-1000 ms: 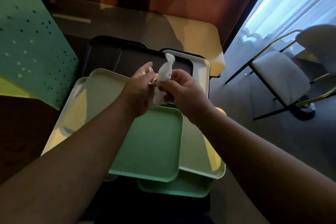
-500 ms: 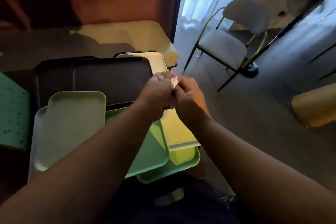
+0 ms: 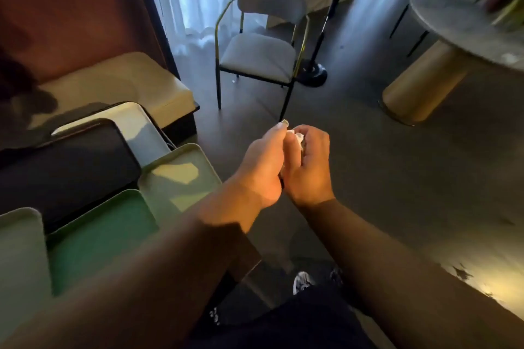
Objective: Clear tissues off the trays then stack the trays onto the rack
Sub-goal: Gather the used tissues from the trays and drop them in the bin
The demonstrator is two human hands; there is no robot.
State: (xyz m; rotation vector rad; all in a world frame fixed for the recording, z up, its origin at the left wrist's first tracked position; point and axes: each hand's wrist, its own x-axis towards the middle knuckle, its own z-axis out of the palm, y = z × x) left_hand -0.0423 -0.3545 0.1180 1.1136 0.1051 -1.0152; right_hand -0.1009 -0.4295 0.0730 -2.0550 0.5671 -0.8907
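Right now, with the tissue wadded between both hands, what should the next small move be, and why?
Probably carry the tissue on to a bin, none in view: both the left hand and right hand grip it over the floor, clear of the trays.

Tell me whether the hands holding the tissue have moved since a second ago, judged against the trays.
Yes. The left hand and right hand, pressed round the balled tissue, have swung rightward off the trays, past the pale green tray, and now sit over bare floor.
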